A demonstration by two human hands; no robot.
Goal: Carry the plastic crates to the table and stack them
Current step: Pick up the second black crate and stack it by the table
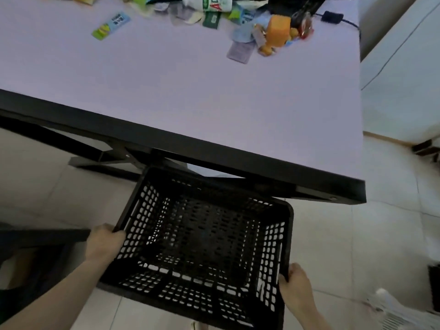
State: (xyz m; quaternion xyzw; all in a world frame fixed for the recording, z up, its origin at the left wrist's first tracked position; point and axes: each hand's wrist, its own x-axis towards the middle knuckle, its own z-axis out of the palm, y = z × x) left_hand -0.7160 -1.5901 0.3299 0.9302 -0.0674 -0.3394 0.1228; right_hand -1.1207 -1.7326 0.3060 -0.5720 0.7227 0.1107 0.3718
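i've got my left hand (pixel 104 242) and right hand (pixel 294 281) curled over opposite rims of the black crate (pixel 202 246), keeping it level. it hangs below the table (pixel 190 96) edge, above the floor, so it needs lifting onto the bare near side.

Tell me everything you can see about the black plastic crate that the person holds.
The black crate looks plastic: rectangular, open-topped, empty, its walls and base pierced with rows of slots. It hangs tilted over the tiled floor, its far rim under the table. The left hand grips its left rim, the right hand its right rim.
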